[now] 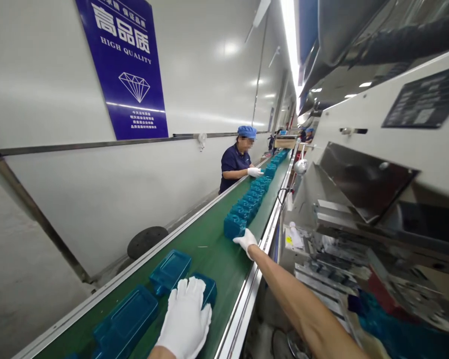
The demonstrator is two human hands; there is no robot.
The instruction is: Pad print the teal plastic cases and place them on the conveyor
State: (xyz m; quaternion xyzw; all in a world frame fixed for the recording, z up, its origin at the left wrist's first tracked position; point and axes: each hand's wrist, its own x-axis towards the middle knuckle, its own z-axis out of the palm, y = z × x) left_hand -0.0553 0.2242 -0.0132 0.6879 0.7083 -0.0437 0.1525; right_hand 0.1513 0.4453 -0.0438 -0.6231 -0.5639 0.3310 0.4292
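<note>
My left hand [187,316], in a white glove, lies palm down with fingers stretched out over a teal plastic bottle [210,290], partly hidden under it. Beside it on the green conveyor belt [198,254] lie two more flat teal bottles, one bottle [171,270] near my fingertips and a larger-looking bottle [126,324] closer to me. My right hand [247,243], also white-gloved, reaches farther up the belt. Its thumb and fingers close on the lower right corner of an upright teal bottle [233,226], the nearest in a tightly packed row of bottles [256,192].
A co-worker [234,162] in a blue cap and white gloves stands left of the belt, hands near the row. Metal rails [242,309] edge the conveyor. A machine [366,184] stands close on the right, with more teal pieces [403,324] below. A dark round stool [146,241] stands left.
</note>
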